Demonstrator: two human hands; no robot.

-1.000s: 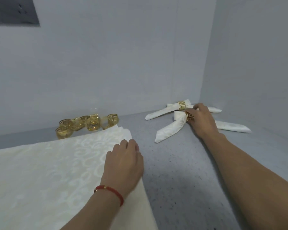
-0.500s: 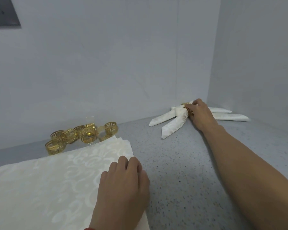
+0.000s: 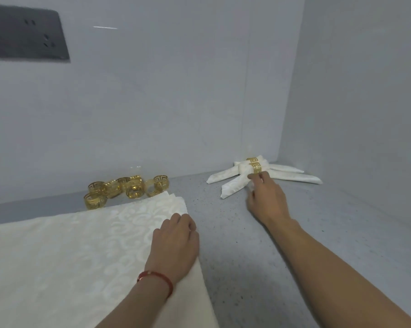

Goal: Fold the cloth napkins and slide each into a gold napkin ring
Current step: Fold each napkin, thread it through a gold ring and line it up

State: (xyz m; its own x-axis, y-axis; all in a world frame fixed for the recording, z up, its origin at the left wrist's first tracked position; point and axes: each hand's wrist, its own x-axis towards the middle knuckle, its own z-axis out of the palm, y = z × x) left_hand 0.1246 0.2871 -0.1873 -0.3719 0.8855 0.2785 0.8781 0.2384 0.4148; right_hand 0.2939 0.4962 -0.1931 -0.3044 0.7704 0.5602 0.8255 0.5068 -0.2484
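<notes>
Far left to centre-left of frame: stack of flat cloth napkins (image 3: 64,252), corners fanned slightly at top right edge. Risk here: more than one layer lifted at once, since edges lie close together.

Behind stack, against wall: cluster of loose gold rings (image 3: 126,189), touching one another, some upright, some tilted. Liable to roll or scatter if stack corner is flicked into them.

Centre, lower: left hand (image 3: 174,242) resting knuckles-up on right edge of stack, fingers curled under; whether cloth is pinched cannot be told. Red cord bracelet (image 3: 157,279) at wrist. Risk: top napkin dragged askew if hand pulls before a clean edge is taken.

Right of centre: right hand (image 3: 266,200) reaching to finished pair, fingertips (image 3: 255,177) touching nearer ringed napkin (image 3: 237,183) just below its gold ring (image 3: 256,168); actual grip not confirmed. Second ringed napkin (image 3: 292,175) crossed beneath, touching. Risk: nudge slides ring off-centre or loosens fold; both bundles disturbed together.

Grey speckled counter (image 3: 258,268) smooth; little friction expected against sliding.
</notes>
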